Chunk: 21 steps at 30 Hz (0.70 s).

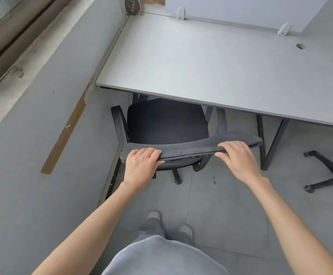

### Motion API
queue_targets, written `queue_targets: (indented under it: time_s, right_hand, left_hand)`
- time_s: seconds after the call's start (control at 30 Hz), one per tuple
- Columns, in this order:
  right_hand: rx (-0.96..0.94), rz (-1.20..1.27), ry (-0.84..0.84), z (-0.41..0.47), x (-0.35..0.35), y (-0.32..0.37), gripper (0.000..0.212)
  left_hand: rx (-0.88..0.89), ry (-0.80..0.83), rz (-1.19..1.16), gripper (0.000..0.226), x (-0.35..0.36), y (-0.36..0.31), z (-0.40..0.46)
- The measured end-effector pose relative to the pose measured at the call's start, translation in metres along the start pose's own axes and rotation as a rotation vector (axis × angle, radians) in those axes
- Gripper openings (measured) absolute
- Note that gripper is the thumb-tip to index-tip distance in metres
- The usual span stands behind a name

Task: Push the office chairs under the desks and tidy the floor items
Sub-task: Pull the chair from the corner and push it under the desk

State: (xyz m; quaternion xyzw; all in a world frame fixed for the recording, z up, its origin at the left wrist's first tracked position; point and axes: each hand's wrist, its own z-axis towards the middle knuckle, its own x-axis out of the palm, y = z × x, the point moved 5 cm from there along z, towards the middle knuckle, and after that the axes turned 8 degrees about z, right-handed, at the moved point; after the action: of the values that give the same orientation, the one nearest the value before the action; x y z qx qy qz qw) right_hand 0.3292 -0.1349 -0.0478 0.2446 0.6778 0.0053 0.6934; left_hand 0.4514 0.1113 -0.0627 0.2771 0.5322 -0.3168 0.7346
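Nearest to us, our 2 shoes (168, 223) stand on the grey tiled floor (227, 213), and both forearms reach forward from there to the office chair (167, 122). Our left hand (141, 165) grips the left end of the chair's mesh backrest (193, 146), fingers curled over its top edge and thumb beneath; our right hand (239, 158) holds the same edge further right, fingers lying over the top with the thumb under the rim. The hands sit well apart, 1 toward each end of the backrest, and about equally near to it. The backrest's long axis runs left to right across our view, tipped slightly so its right end lies farther, and the seat lies straight ahead of the hands, beyond the backrest. The seat's far part is already beneath the near edge of the desk (211, 66), while the backrest and the castors we can see remain on our side. We judge the push should go straight forward, away from us, with the right side eased back a touch to square the chair. Off to the right, the 5-star base of a second chair (332, 173) stands near a desk leg (270, 143). Beyond the desktop a pale divider panel (241, 10) rises along its far edge.
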Motion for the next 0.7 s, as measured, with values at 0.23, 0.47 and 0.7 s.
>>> queue_targets:
  time_s: [0.23, 0.47, 0.7]
  right_hand:
    - [0.054, 0.022, -0.099, -0.061, -0.003, -0.021, 0.055]
    - [0.062, 0.02, -0.197, -0.105, -0.002, -0.03, 0.047]
    - [0.204, -0.05, -0.234, -0.128, -0.009, -0.076, 0.059]
  left_hand:
    - [0.123, -0.022, 0.032, 0.034, -0.005, -0.034, -0.008]
    - [0.225, -0.056, -0.022, 0.056, -0.011, -0.052, -0.002]
    - [0.284, -0.072, -0.067, 0.061, -0.013, -0.075, 0.012]
